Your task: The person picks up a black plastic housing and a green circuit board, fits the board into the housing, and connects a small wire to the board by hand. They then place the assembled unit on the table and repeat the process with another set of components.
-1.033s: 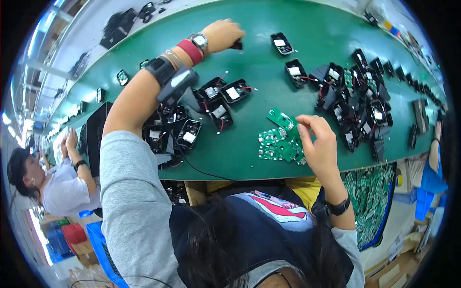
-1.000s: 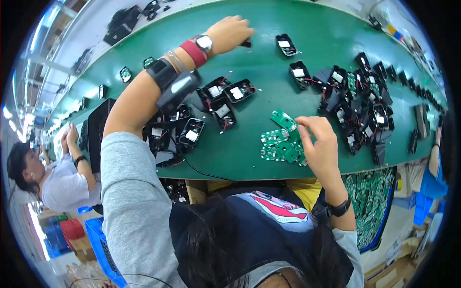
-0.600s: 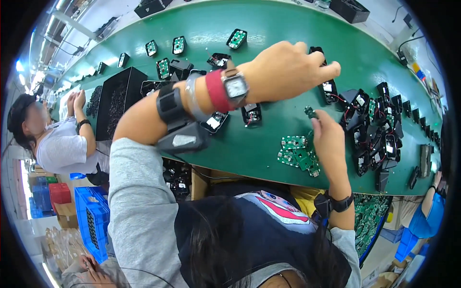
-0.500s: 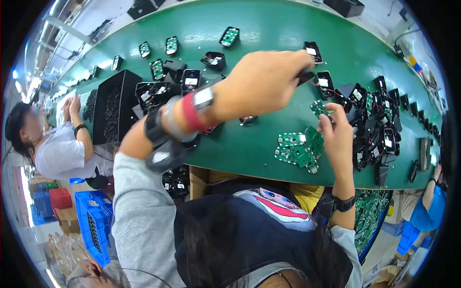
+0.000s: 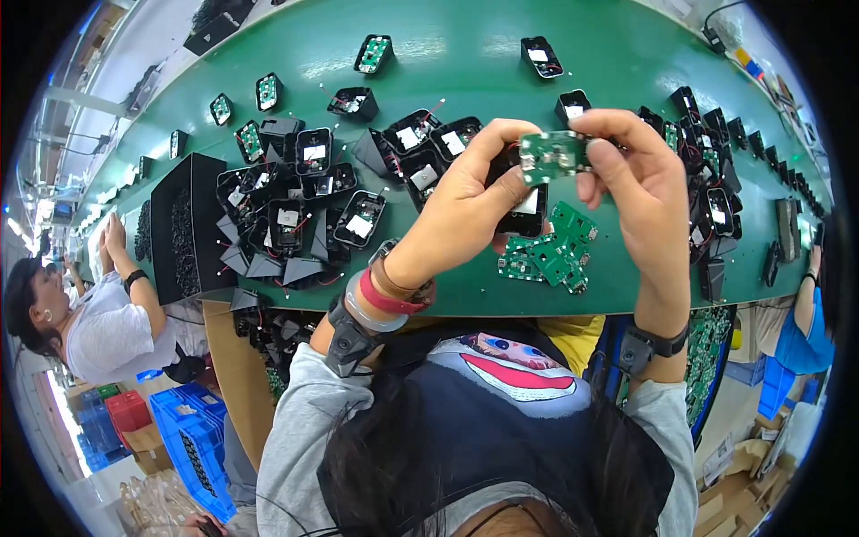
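A green circuit board (image 5: 553, 158) is pinched by its right end between the thumb and fingers of my right hand (image 5: 642, 179). My left hand (image 5: 467, 199) is closed round a black plastic case (image 5: 526, 220), which shows a white patch inside. The board sits over the upper part of this case, with my left thumb against or very near its left end. Part of the case is hidden behind the board and my fingers. Just below the hands, several loose green circuit boards (image 5: 562, 255) lie in an overlapping pile on the green table (image 5: 429, 282).
Black cases (image 5: 286, 219) with wires crowd the left side, more (image 5: 716, 206) the right. Cases with boards fitted (image 5: 373, 54) stand farther back. A black bin (image 5: 208, 233) of small dark parts is at left. Co-workers (image 5: 112, 309) sit left and right; blue crates (image 5: 192, 434) stand below.
My left hand has come back from the far right and now holds a case before me. My right hand has lifted a circuit board from the pile area up to that case.
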### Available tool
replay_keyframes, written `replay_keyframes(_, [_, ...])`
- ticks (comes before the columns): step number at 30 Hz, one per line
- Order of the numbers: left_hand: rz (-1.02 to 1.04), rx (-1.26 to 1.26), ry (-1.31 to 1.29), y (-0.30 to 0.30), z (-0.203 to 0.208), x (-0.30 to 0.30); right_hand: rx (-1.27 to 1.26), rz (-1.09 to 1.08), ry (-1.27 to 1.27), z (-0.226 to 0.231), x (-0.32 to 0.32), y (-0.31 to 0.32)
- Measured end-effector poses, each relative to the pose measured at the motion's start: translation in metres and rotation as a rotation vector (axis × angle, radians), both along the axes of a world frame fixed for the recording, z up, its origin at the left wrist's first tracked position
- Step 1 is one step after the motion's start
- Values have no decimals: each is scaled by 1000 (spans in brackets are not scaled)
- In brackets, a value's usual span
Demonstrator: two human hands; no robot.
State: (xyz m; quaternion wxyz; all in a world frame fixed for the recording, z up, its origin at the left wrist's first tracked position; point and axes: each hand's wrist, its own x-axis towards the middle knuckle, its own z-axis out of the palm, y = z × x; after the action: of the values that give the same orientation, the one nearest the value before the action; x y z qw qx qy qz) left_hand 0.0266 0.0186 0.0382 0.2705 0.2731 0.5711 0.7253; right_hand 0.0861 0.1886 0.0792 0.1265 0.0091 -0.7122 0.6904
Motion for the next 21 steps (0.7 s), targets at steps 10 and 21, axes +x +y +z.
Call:
replay_keyframes(10, [-37, -47, -65, -1, -17, -6, 48, 66, -108, -16, -17, -5])
replay_keyframes(21, [-100, -143, -183, -5, -20, -10, 277, 4, 47, -18, -18, -9])
